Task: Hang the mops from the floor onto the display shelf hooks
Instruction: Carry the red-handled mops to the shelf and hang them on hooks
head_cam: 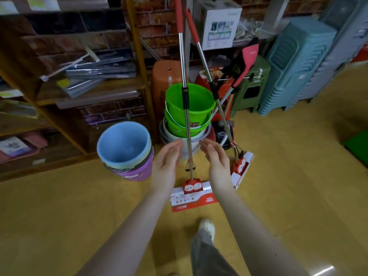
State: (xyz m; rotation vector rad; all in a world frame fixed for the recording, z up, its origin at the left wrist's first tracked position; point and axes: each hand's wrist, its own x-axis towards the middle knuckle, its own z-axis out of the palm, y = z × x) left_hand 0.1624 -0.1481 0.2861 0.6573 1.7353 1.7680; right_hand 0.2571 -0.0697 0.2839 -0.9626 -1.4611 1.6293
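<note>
Steel-shaft mop #1 (pixel 186 108) is standing near-upright, leaning on the green bucket stack (pixel 199 102), its head in a red/white card sleeve resting on the yellow floor (pixel 288 176). Mop #2 (pixel 243 172) is leaning just beside it on the R, red grips converging up top. L hand (pixel 167 162) and R hand (pixel 216 158) are both hovering open, palms facing, flanking #1's lower shaft; neither seems to be touching it.

Risk: lifting #1 could be tipping #2, since the grips are sitting so close. Gripping low may be letting the long shaft swing into the stock behind.

Hidden: handle tops are running out of frame, no display hooks are showing, and the shelf contents are blurring.
</note>
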